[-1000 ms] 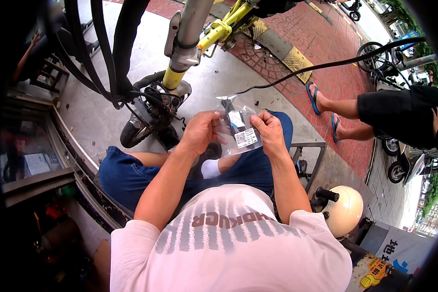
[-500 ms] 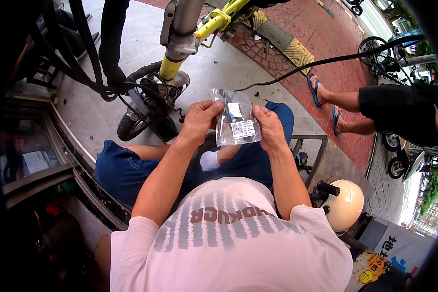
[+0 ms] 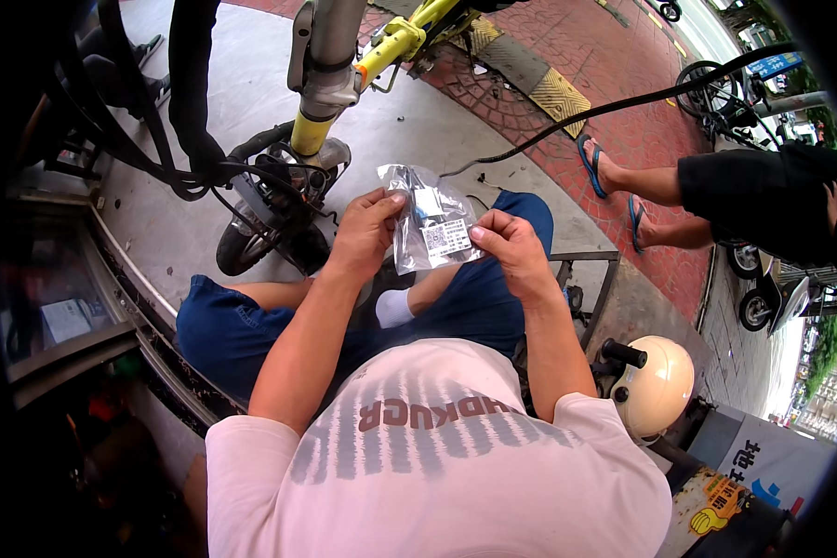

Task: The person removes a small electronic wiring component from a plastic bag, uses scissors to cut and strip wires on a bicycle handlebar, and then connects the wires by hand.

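Note:
A clear plastic bag (image 3: 407, 249) with a white printed label is held up between my hands, above my lap. Inside it is a small part, partly white and dark, whose kind I cannot make out. My left hand (image 3: 370, 228) pinches the bag's upper left edge between thumb and fingers. On the other side, my right hand (image 3: 513, 249) grips the right edge beside the label, thumb on top. Just beyond the bag stands a yellow and grey bike or scooter frame (image 3: 312, 133), with its small front wheel (image 3: 244, 244) and loose black cables near my left hand.
A black cable (image 3: 614, 116) runs across to the upper right. A person in black shorts (image 3: 730, 186) and sandals stands at the right. A cream helmet (image 3: 658, 386) lies by my right elbow. A glass-sided case (image 3: 65, 307) stands at the left.
The bag and both hands have shifted slightly left in view. My right hand has moved its hold lower, nearer the label, and the bag's upper right corner is free.

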Demonstrator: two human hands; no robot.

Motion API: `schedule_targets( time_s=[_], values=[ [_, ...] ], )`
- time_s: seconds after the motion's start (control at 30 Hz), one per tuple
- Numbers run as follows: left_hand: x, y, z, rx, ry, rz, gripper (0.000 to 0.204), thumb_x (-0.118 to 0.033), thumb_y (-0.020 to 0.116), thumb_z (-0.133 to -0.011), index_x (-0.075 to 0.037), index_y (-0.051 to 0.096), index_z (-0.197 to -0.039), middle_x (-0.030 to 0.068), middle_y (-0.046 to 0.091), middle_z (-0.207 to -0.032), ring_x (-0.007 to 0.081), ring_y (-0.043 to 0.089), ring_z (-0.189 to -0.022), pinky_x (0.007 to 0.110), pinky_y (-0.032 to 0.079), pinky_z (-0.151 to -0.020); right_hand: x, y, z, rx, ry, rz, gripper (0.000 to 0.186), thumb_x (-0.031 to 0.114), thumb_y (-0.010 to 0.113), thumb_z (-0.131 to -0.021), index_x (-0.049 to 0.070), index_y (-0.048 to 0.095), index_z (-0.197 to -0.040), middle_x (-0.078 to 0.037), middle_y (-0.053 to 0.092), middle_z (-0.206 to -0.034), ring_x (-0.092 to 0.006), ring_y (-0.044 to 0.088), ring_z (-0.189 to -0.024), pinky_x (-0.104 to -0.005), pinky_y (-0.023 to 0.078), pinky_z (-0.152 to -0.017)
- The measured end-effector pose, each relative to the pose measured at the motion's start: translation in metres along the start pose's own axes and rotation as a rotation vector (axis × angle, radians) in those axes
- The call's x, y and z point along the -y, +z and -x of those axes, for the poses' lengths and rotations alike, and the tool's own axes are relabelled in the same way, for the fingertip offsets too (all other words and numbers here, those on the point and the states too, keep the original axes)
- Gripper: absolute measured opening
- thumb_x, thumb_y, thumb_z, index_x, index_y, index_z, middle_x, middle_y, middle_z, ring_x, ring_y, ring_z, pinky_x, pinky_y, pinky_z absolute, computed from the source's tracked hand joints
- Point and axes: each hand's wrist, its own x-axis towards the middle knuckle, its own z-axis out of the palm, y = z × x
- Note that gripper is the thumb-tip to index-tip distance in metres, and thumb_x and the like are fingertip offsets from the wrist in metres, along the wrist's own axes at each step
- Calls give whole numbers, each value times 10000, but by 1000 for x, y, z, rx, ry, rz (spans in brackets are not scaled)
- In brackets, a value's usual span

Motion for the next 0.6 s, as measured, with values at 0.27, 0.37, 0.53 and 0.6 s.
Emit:
schedule_targets(
  time_s=[0.27, 0.37, 0.53, 0.6],
  values=[
    [13, -22, -4, 87, -46, 41, 335, -92, 540, -956, -37, 652, -1267, 194, 648, -1378, 327, 643, -1234, 548, 565, -941, 55, 12, 11, -138, -461, 798, 174, 126, 793, -880, -1, 674, -880, -77, 661, -782, -176, 587, -620, -309, 442, -574],
    [7, -15, -1, 164, -112, 227, 351, -151, 536, -977, -44, 648, -1293, 229, 583, -1473, 337, 613, -1286, 579, 554, -961, 59, 14, 13, -125, -630, 904, 165, 88, 818, -827, 38, 671, -884, -56, 672, -826, -221, 621, -701, -336, 470, -662],
    [-1, -15, -1, 348, -284, 523, 343, -270, 484, -1058, -35, 680, -1213, 293, 575, -1458, 395, 606, -1302, 577, 554, -1003, 73, 15, 11, 63, -992, 1150, 213, 63, 801, -776, 97, 670, -940, -12, 696, -968, -229, 651, -967, -415, 470, -916],
    [12, -25, -10, 415, -312, 522, 343, -275, 491, -1066, -20, 676, -1201, 293, 568, -1465, 417, 595, -1318, 552, 548, -1037, 73, 16, 14, 106, -1011, 1185, 215, 55, 784, -768, 95, 667, -944, -15, 701, -1020, -234, 646, -1030, -428, 460, -954]
  ],
)
